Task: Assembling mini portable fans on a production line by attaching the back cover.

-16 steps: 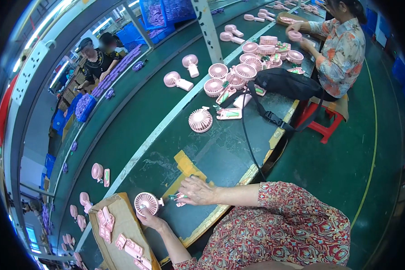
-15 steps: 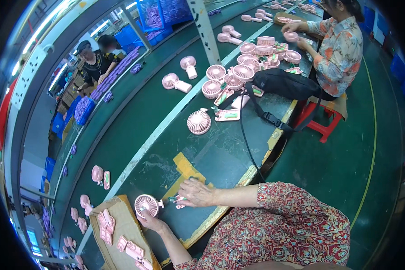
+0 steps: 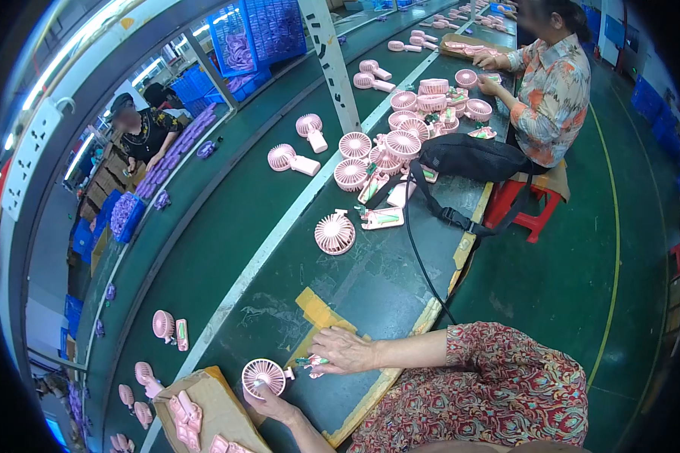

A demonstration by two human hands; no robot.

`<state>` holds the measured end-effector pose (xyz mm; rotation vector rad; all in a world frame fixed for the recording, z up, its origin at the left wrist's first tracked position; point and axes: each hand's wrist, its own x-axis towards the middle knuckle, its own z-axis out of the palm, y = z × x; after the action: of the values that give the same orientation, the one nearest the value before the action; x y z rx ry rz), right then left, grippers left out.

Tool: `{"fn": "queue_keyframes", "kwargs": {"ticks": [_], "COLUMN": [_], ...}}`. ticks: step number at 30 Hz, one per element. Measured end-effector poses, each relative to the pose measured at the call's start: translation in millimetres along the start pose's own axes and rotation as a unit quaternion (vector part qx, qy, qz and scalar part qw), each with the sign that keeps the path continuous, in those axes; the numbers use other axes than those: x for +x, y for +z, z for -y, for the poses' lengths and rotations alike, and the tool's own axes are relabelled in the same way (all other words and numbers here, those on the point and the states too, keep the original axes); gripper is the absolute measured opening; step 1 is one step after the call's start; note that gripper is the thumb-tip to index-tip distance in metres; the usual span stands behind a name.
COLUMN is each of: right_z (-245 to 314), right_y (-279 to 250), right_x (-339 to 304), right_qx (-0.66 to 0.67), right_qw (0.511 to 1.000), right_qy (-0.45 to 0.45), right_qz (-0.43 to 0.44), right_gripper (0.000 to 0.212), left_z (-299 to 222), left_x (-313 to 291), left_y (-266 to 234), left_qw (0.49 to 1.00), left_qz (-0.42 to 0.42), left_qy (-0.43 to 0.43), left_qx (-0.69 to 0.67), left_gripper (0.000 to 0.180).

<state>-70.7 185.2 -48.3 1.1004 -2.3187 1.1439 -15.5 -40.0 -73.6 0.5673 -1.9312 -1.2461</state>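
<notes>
Here at the workbench (image 3: 385,275), the left hand (image 3: 278,408) has a round pink fan head (image 3: 264,380) clamped at its lower rim, thumb across the grille, the fingers beneath hidden. And the right hand (image 3: 345,350) bends in over a pink handle piece (image 3: 317,367), fingers drawn together on it, green parts poking out toward the fan head's stub; stub and handle sit right beside each other, and whether they touch I cannot tell. Both pieces are between the bench's worn, taped near edge and its pale far edge. Just left of the left hand, a cardboard tray (image 3: 225,404) carries pink shells (image 3: 185,419). Beyond the right hand, yellow tape (image 3: 315,306) marks the bench top; farther along, a lone ribbed fan head (image 3: 334,234) lies beside an opened handle (image 3: 383,219), then comes a heap of fan heads (image 3: 400,143), with a black bag (image 3: 472,157) against it by the near edge.
</notes>
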Motion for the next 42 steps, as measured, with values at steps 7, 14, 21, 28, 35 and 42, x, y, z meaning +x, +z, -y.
{"fn": "queue_keyframes", "kwargs": {"ticks": [7,14,21,28,35,42], "right_z": [4.1,25.2,21.8,33.2,35.3,47.9], "right_y": [-10.3,-25.0,-32.8,-32.4,-35.5,-24.3], "right_x": [11.1,26.4,11.0,-6.7,-2.2,-1.8], "right_qx": [-0.023,-0.009,0.212,0.555,0.522,0.584], "right_qw": [0.976,0.922,0.889,0.678,0.674,0.628], "right_qy": [0.083,0.147,0.275,0.404,0.448,0.42], "right_qz": [0.2,0.359,0.3,0.264,0.27,0.297], "right_gripper": [0.044,0.041,0.03,0.036,0.037,0.029], "left_z": [-10.3,-34.7,-67.3,-79.8,-130.7,-105.3], "left_x": [-2.9,-6.6,-8.9,-32.2,-47.5,-28.1], "left_y": [6.0,-9.1,-33.3,-62.5,-40.6,-25.0], "left_qw": [0.997,0.974,0.922,0.91,0.917,0.934], "left_qz": [0.048,0.11,0.117,0.111,0.175,0.173], "left_qy": [-0.045,-0.128,-0.166,-0.14,-0.118,-0.131], "left_qx": [-0.046,-0.152,-0.331,-0.373,-0.338,-0.285], "left_gripper": [0.047,0.043,0.05,0.05,0.067,0.054]}}
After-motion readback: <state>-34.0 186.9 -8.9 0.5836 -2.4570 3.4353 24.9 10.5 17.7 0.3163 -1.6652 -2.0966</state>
